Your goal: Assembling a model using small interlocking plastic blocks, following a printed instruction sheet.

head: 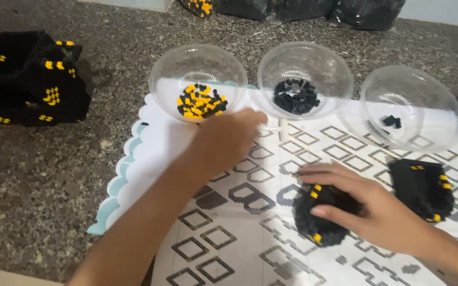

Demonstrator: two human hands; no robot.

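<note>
My left hand [229, 139] reaches forward over the white patterned mat [149, 153] and holds a thin white stick [279, 128] just below the bowls. My right hand [356, 198] rests on a black block-built piece with yellow studs [319, 217] on the mat, gripping it from above. A clear bowl [197, 79] at the left holds mixed yellow and black small bricks. The middle clear bowl [306, 77] holds black bricks. A third clear bowl [412, 106] at the right has only a few black bricks.
A second black and yellow block piece [422, 188] lies on the mat at the right. A large black and yellow built structure [27, 79] stands on the speckled stone counter at the far left. Black bags [303, 8] lie along the back edge.
</note>
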